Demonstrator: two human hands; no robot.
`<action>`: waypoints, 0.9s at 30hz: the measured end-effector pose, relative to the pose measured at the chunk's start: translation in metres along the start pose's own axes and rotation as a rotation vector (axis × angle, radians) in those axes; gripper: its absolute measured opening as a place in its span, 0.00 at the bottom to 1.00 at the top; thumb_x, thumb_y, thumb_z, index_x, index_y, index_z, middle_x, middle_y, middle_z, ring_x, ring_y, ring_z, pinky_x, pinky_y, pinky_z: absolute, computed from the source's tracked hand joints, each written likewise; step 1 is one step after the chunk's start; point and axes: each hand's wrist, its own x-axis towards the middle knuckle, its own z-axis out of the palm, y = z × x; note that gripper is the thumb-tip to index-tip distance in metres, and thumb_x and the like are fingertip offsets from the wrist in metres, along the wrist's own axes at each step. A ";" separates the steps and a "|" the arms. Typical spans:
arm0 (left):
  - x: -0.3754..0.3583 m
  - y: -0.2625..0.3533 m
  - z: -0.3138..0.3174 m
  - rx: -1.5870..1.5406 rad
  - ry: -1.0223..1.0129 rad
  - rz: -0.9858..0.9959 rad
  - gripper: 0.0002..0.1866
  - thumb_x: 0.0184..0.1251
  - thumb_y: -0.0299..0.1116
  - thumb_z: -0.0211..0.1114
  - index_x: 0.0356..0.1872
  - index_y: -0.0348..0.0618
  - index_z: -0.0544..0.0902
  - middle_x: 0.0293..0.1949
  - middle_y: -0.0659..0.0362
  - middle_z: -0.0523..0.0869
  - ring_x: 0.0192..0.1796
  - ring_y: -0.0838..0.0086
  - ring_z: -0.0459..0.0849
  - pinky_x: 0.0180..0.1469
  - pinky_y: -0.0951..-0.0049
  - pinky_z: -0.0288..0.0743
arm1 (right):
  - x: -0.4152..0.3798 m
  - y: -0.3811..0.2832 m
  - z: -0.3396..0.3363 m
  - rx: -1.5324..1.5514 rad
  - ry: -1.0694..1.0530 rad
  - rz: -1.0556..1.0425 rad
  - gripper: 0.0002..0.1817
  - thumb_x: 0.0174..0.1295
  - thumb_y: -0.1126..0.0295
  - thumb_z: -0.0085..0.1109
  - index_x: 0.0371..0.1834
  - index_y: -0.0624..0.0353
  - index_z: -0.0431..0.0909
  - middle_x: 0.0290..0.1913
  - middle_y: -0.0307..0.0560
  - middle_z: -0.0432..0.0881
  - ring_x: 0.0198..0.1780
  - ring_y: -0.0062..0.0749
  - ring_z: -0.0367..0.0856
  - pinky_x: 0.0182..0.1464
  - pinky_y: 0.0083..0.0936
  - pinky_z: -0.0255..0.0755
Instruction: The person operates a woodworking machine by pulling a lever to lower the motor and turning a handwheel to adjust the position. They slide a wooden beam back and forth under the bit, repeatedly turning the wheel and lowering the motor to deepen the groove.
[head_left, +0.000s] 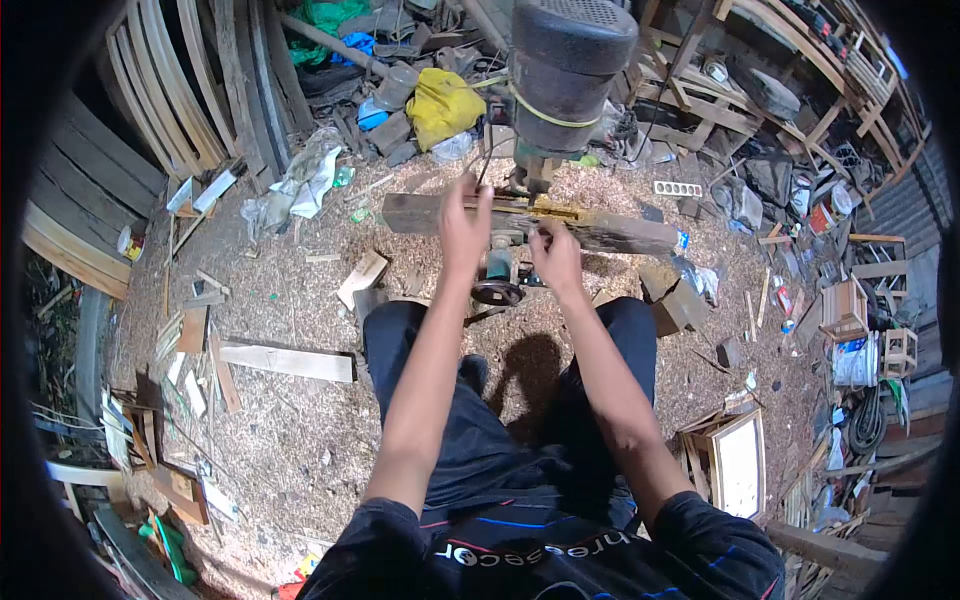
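Note:
A dark bench drill (575, 70) stands in front of me, its chuck (533, 178) pointing down. Beneath it a long wooden board (630, 236) lies across the machine's table, with yellowish dust along its top. My left hand (465, 228) is raised at the near side of the board, left of the chuck, slightly blurred, thumb and fingers apart. Close to the board's front edge, right of the chuck, my right hand (557, 258) has its fingers curled; what they grip is too small to make out. Below the table, between my knees, is a round dark handwheel (498, 292).
Wood shavings cover the floor (290, 420). A pale plank (290, 362) lies to the left, and wood blocks (680, 300) sit by my right knee. A wooden frame with a white panel (738, 462) stands at right. A yellow bag (445, 108) and scrap lie behind the drill.

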 end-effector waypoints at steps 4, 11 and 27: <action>0.076 0.041 0.005 -0.011 0.103 0.190 0.20 0.61 0.31 0.68 0.53 0.34 0.78 0.47 0.45 0.83 0.51 0.51 0.81 0.53 0.60 0.74 | 0.038 -0.046 -0.031 0.112 0.076 0.016 0.13 0.63 0.69 0.58 0.45 0.69 0.79 0.40 0.65 0.84 0.42 0.57 0.84 0.46 0.40 0.76; 0.113 0.044 0.000 0.099 0.021 0.370 0.17 0.55 0.29 0.74 0.46 0.40 0.83 0.39 0.52 0.87 0.39 0.62 0.86 0.41 0.68 0.77 | 0.074 -0.099 -0.077 0.302 0.181 -0.021 0.12 0.66 0.67 0.58 0.40 0.69 0.82 0.32 0.52 0.86 0.35 0.29 0.86 0.39 0.25 0.76; 0.168 0.204 0.018 0.058 0.163 0.808 0.11 0.58 0.33 0.67 0.41 0.41 0.81 0.44 0.52 0.82 0.50 0.57 0.80 0.56 0.60 0.70 | 0.220 -0.183 -0.173 0.361 0.634 -0.301 0.12 0.65 0.65 0.59 0.35 0.65 0.83 0.26 0.50 0.84 0.28 0.27 0.82 0.34 0.26 0.73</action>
